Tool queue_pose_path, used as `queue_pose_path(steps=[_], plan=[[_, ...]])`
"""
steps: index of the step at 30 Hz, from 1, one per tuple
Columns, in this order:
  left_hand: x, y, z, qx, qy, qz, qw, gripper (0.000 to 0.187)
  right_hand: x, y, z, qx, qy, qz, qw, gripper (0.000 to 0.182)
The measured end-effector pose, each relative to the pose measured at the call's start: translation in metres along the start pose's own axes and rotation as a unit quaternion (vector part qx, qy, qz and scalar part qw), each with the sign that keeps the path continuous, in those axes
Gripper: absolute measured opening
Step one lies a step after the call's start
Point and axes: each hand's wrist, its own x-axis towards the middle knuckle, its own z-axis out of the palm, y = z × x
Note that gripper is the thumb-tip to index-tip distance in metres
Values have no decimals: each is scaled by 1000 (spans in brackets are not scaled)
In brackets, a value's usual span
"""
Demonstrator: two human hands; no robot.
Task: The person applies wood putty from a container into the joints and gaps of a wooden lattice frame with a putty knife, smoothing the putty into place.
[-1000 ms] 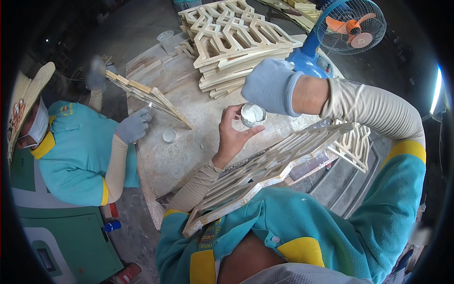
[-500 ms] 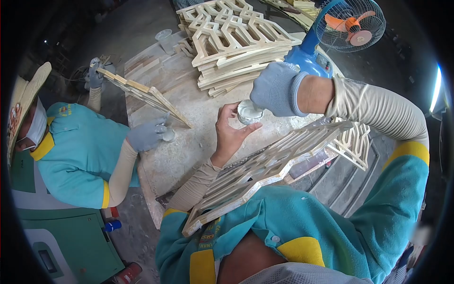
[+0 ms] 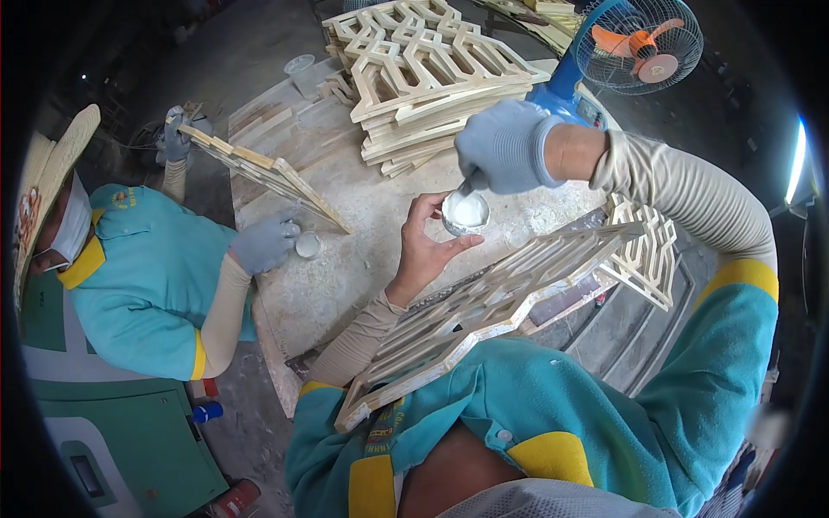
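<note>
My bare left hand point(image 3: 425, 250) holds a small round cup point(image 3: 465, 226) of white paste between thumb and fingers, its mouth facing up. Just above the cup's rim, my right hand point(image 3: 508, 147) in a grey glove is closed, fingertips pointing down into the cup. Something narrow and grey shows under those fingers, but I cannot make out what it is. A wooden lattice panel point(image 3: 484, 315) lies slanted between my chest and the table edge, below both hands.
The worktable point(image 3: 319, 285) is dusted white. A stack of lattice panels point(image 3: 432, 60) stands at the back, beside a blue fan point(image 3: 639, 47). At left, a co-worker point(image 3: 147, 259) holds a wooden panel point(image 3: 259, 168) near another small cup point(image 3: 308, 245). Another lattice point(image 3: 643, 250) is at right.
My right hand has lifted slightly, off the cup's rim. The cup has shifted a little right and down, showing more of its paste. The co-worker's near hand has drawn left from its cup.
</note>
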Motion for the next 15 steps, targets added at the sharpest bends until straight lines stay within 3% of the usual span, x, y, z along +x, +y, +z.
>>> queue_pose_path(steps=[2,7,15], plan=[[-1,0,-2,-17,-8,6,1000,65,-1,3,1,10,11,5,1000,24],[1,-2,-1,-23,-4,-14,1000,64,-11,-7,2,-117,47,-30,992,13],[2,2,-3,-8,3,7,1000,64,-15,-15,-1,-94,12,-37,995,14]])
